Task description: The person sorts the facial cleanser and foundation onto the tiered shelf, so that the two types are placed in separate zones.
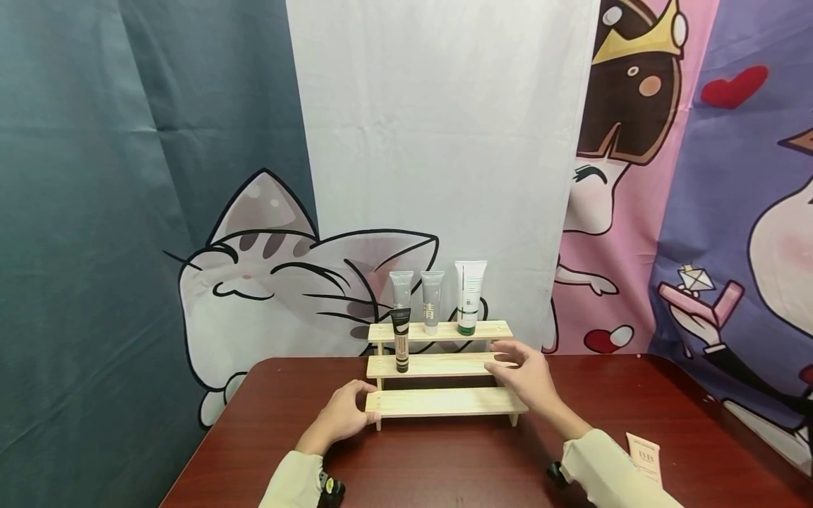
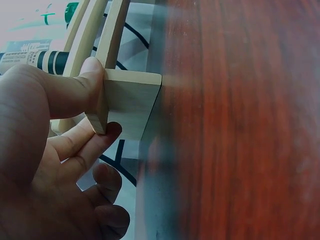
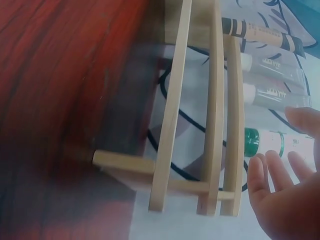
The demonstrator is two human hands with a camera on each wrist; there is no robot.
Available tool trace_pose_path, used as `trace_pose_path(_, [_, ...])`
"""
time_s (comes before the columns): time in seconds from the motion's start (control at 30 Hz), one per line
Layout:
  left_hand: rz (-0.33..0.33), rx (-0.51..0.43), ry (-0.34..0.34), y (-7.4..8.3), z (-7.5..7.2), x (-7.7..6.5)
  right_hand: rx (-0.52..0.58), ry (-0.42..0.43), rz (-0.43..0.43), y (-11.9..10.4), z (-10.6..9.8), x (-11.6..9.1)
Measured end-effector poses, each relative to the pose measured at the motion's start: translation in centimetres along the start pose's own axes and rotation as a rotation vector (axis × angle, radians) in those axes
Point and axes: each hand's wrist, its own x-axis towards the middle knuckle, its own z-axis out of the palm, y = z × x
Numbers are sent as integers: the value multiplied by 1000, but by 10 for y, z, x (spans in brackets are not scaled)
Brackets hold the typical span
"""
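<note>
A three-tier wooden display rack [image 1: 444, 402] stands on the table. My left hand [image 1: 343, 413] pinches the left end of its lowest shelf, thumb on one face and fingers on the other in the left wrist view. My right hand [image 1: 524, 374] hovers by the rack's right end, fingers loosely curved and holding nothing. On the top shelf are two greyish tubes [image 1: 431, 300] and a white tube [image 1: 470, 293] with a green cap [image 3: 251, 142]. A slim beige-and-black tube [image 1: 401, 346] stands at the left of the middle shelf, partly covering one greyish tube.
On the dark red table [image 1: 444, 466], a flat pale packet or tube [image 1: 644, 455] lies at the right, beside the right sleeve [image 1: 616, 469]. A printed curtain [image 1: 444, 141] hangs behind the table's back edge.
</note>
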Motion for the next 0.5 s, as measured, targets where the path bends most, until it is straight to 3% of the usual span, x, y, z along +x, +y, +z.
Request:
trace_pose_path(0.33, [10,-4,-12,1,0,0,-64,-17,26,2,-23,-14])
trace_pose_path(0.5, [13,-3,-7,2,-1,-1,-43,-22,18,9,-31,-17])
